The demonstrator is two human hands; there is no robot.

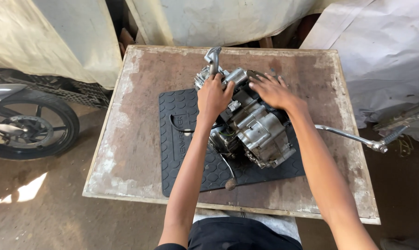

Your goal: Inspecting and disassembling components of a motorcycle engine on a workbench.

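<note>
A grey metal motorcycle engine (253, 127) lies on a black rubber mat (181, 139) on a worn wooden table (140, 83). My left hand (213, 97) is closed around the base of a bent metal pipe (212, 58) sticking up from the engine's far end. My right hand (273, 90) rests flat with fingers spread on the engine's upper right side. A long kick lever (353, 136) with a ribbed tip extends right from the engine past the table edge. A thin cable with a small round end (230, 184) trails toward me over the mat.
A motorcycle front wheel (26, 125) stands on the dirt floor at the left. Pale tarpaulins (381, 51) hang behind and to the right of the table. A dark crate-like grid (61, 88) sits behind the wheel.
</note>
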